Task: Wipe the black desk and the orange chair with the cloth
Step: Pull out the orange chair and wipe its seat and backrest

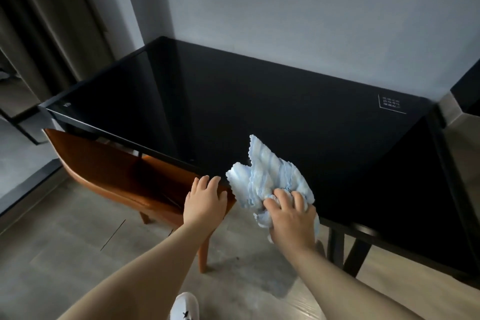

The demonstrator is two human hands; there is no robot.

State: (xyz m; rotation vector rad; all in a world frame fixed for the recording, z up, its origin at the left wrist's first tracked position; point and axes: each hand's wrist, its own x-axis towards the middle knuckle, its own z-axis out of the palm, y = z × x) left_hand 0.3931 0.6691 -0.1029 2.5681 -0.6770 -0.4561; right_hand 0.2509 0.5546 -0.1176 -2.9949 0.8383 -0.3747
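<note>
While my right hand [291, 215] grips the fluffy, scallop-edged blue cloth [270, 179] on the glossy black desk [285, 112], my left hand [205, 199] rests open-fingered near the smooth orange chair [109, 166].

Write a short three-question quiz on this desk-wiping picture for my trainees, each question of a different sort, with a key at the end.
1. True or false: the right hand grips the blue-and-white cloth at the near edge of the black desk.
2. Multiple choice: where does the left hand rest? A) flat in the middle of the desk top; B) on the back of the orange chair, by the desk's near edge; C) on the grey wall.
3. Fill in: the orange chair is pushed partly ____ the desk.

Key
1. True
2. B
3. under
</note>
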